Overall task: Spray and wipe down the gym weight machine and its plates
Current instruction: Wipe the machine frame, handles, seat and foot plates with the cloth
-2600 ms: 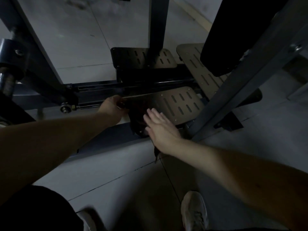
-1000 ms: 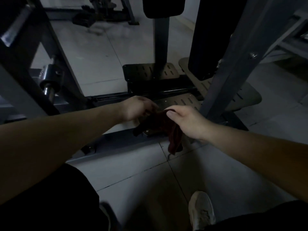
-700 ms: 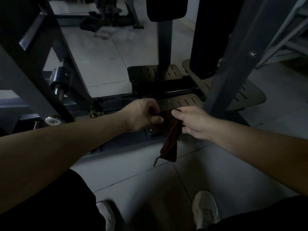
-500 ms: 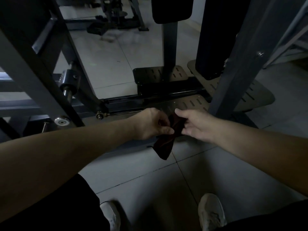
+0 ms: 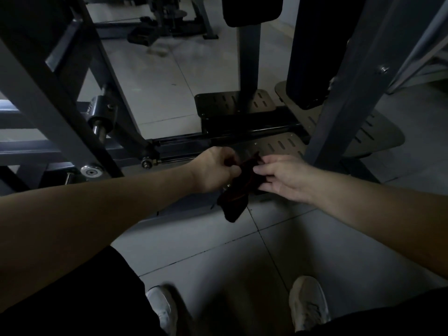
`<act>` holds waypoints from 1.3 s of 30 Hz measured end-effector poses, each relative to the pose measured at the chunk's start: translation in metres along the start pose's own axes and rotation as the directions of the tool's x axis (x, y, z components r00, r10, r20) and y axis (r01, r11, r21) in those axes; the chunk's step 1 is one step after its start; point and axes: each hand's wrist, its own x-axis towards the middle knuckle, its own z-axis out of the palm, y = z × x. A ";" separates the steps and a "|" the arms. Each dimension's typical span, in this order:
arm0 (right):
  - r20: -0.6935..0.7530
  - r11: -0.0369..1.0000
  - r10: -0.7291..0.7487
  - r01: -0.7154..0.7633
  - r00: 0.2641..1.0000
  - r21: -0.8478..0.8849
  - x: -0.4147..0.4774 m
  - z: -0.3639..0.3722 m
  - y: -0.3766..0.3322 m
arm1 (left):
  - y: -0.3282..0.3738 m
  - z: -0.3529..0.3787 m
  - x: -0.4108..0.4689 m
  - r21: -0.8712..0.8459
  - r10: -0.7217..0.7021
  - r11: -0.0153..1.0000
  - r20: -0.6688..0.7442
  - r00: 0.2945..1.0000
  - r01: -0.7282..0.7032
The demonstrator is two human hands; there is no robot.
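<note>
A dark red cloth (image 5: 238, 192) hangs between my two hands, just above the floor in front of the weight machine. My left hand (image 5: 214, 169) grips its upper left part with curled fingers. My right hand (image 5: 283, 177) pinches the cloth's right side with thumb and fingers. Behind the hands lies the machine's slotted foot plate (image 5: 281, 145), with a second slotted plate (image 5: 228, 103) farther back and a third (image 5: 373, 134) to the right. No spray bottle is in view.
Grey frame beams (image 5: 358, 76) rise at right and slant at left (image 5: 36, 88). A black pad (image 5: 312, 49) hangs over the right plate. A steel pivot (image 5: 100, 112) sits at left. My shoes (image 5: 309, 304) stand on the tiled floor.
My right hand left the foot plate, and both hands lifted the cloth off it. They drew it toward me and are now gathering it between them. My head has tilted up.
</note>
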 end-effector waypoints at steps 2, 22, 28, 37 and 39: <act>-0.011 0.999 0.001 -0.001 1.000 -0.054 -0.001 -0.002 0.000 | 0.001 0.000 0.002 -0.014 -0.018 1.000 -0.066 0.998 0.017; 0.089 0.890 0.151 -0.096 0.984 -0.446 0.005 -0.003 0.022 | 0.014 -0.015 0.002 -0.258 0.110 0.949 -0.259 0.959 -0.179; 0.180 0.960 0.185 -0.138 0.966 -0.242 0.009 -0.002 0.029 | 0.018 -0.013 -0.001 -0.176 0.178 0.959 -0.239 0.955 -0.223; 0.169 0.972 0.133 -0.095 0.977 -0.217 0.009 -0.009 0.026 | 0.011 -0.018 0.004 -0.097 0.028 0.993 -0.293 0.956 -0.059; 0.179 0.982 0.132 -0.104 0.975 -0.158 0.010 -0.011 0.026 | 0.005 -0.020 0.006 -0.041 -0.042 0.999 -0.298 0.954 0.031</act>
